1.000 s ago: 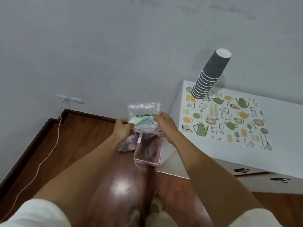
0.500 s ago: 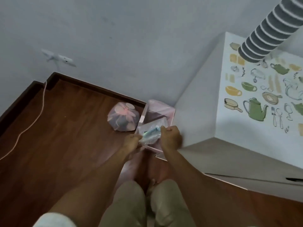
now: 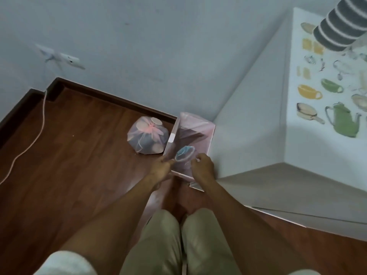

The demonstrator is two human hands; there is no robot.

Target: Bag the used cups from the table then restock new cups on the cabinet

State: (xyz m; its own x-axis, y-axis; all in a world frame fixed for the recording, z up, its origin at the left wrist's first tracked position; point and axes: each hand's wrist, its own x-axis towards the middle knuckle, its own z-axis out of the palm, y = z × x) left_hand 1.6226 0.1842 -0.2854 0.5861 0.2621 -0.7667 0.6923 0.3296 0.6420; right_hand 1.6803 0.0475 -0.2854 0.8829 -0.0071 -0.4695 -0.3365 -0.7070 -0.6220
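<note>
A tied translucent bag of used cups [image 3: 148, 135] lies on the wooden floor by the wall. Right of it stands a pink bin [image 3: 198, 124] lined with a pink bag. Over the bin's near side hangs a crumpled clear plastic wrapper [image 3: 184, 153] with blue-green print. My left hand [image 3: 161, 167] pinches its left edge and my right hand [image 3: 202, 166] pinches its right edge. A tall stack of dark grey new cups [image 3: 341, 30] stands on the white cabinet [image 3: 288, 135] at the top right, partly cut off by the frame.
The cabinet top carries a kitchenware-print mat [image 3: 337, 108]. A white cable [image 3: 35, 133] runs across the floor at the left from a wall socket [image 3: 69, 60]. My knees in beige trousers [image 3: 178, 235] are bent close behind the bin.
I have crouched down from standing. Both hands have lowered the wrapper from chest height to the bin's opening, and it has crumpled into a ball.
</note>
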